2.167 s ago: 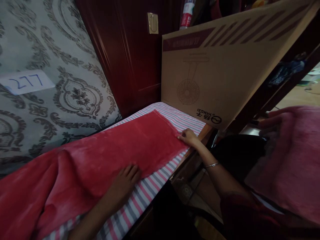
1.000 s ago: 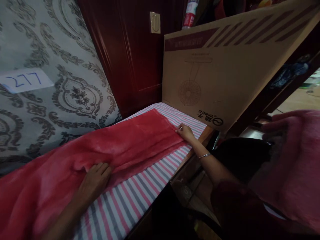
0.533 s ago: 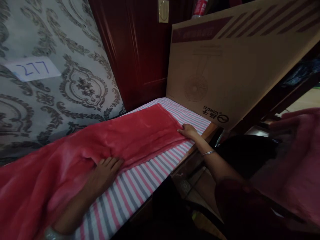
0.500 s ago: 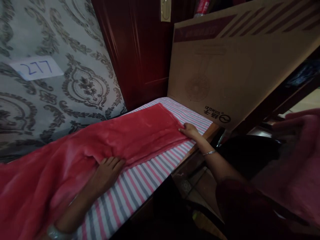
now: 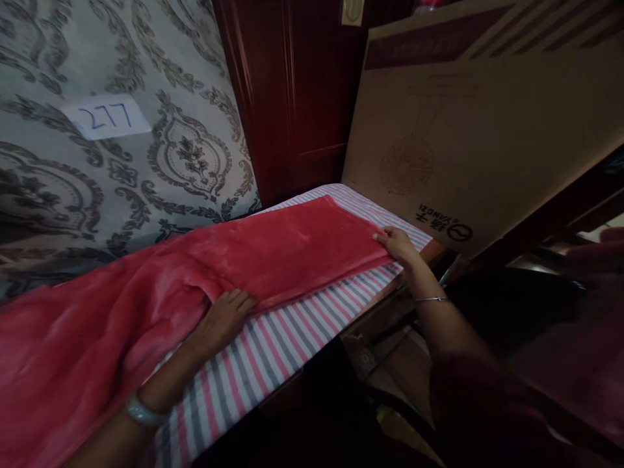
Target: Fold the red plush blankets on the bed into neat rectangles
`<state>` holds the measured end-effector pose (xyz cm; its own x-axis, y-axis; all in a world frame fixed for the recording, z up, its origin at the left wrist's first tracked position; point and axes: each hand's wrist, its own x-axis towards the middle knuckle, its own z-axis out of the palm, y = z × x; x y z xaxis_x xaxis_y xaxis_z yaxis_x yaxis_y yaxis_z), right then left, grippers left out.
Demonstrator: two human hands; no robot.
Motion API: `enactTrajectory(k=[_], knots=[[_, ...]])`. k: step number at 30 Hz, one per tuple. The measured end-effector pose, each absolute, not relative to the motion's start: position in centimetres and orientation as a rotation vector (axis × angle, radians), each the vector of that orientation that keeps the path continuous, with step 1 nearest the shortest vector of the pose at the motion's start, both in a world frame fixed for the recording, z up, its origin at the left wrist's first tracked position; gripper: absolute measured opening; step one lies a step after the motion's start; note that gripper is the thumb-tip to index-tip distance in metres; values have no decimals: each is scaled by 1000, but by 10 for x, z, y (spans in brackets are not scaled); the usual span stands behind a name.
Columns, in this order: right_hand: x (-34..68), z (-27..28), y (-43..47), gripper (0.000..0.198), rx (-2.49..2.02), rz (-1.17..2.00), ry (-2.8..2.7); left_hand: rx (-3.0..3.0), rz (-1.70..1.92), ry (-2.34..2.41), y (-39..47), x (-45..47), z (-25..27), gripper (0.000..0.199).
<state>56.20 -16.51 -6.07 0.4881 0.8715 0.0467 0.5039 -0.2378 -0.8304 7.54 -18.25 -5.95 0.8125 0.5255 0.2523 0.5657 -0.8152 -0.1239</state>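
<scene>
A red plush blanket lies along a striped cloth. Its right part is folded into a flat, layered panel, while the left part is loose and rumpled. My left hand is at the blanket's near edge, fingers pressed together and curled over the fabric; the thumb is hidden. At the right end, my right hand pinches the blanket's edge near its front corner. A bangle is on my left wrist and a thin bracelet on my right.
A large cardboard box stands at the back right, beside a dark red door. Patterned wall covering with a paper marked 277 rises behind the blanket. Pink fabric shows at the far right.
The whole scene has shifted right in the view as my head turned. Both hands stay on the blanket, and the folded panel's near edge and surface look smoother and straighter.
</scene>
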Motion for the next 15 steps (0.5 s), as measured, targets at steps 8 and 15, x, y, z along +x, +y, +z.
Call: enactTrajectory(k=[8,15], knots=[[556,-69,-167,32,-1925,627,-1002,-2738,-422,-660,-175,59,-77,41],[552,-51,-174,30,-1660,890,-780,-2645,-331,-711,-180,59,-74,42]])
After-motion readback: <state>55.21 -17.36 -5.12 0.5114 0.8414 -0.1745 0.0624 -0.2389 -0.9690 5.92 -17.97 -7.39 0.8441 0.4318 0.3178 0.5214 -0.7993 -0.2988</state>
